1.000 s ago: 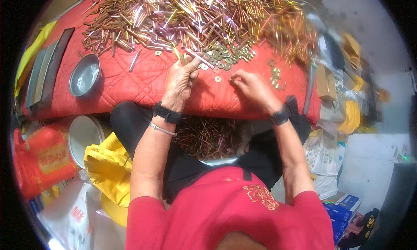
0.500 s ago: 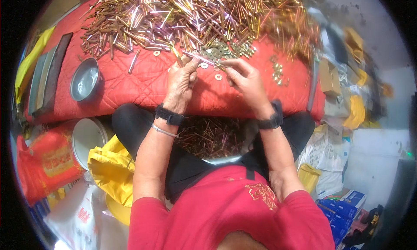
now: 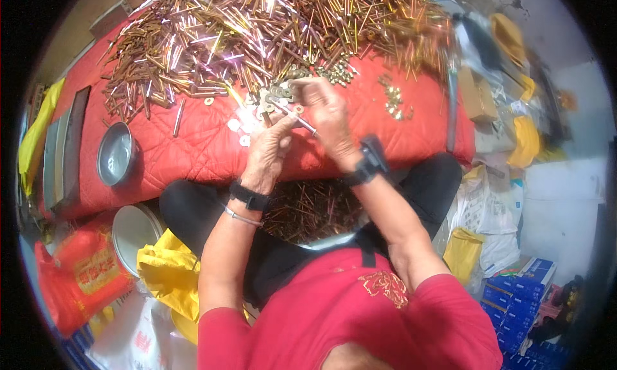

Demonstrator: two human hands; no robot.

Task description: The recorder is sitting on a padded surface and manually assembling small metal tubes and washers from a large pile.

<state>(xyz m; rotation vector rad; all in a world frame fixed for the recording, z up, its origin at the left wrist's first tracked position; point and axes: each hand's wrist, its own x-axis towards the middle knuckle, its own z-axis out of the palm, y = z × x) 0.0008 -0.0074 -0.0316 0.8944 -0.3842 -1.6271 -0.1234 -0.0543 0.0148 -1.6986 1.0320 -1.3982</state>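
Observation:
My left hand (image 3: 268,150) is closed around a slim, shiny bolt (image 3: 297,118), pinched between thumb and fingers and slanting down to the right. My right hand (image 3: 326,113) reaches across its far side, fingers loosely bent over a heap of flat metal washers (image 3: 275,95); I see nothing held in it. A large pile of similar copper-coloured bolts (image 3: 238,42) spreads behind both hands. Small nuts (image 3: 337,72) lie just beyond my right hand, and more little brassy pieces (image 3: 394,101) are scattered to its right. A loose washer (image 3: 209,101) rests off to the left.
A grey metal bowl (image 3: 116,154) stands left on the red quilted cover (image 3: 186,158). One single bolt (image 3: 178,117) lies near it. Between my legs is a container of more bolts (image 3: 315,209). A yellow bag (image 3: 168,267) sits at lower left, blue boxes (image 3: 514,306) at lower right.
My right hand has left the end of the bolt and moved left and away from me, over the washers. The left hand still holds the bolt. The view has shifted a little.

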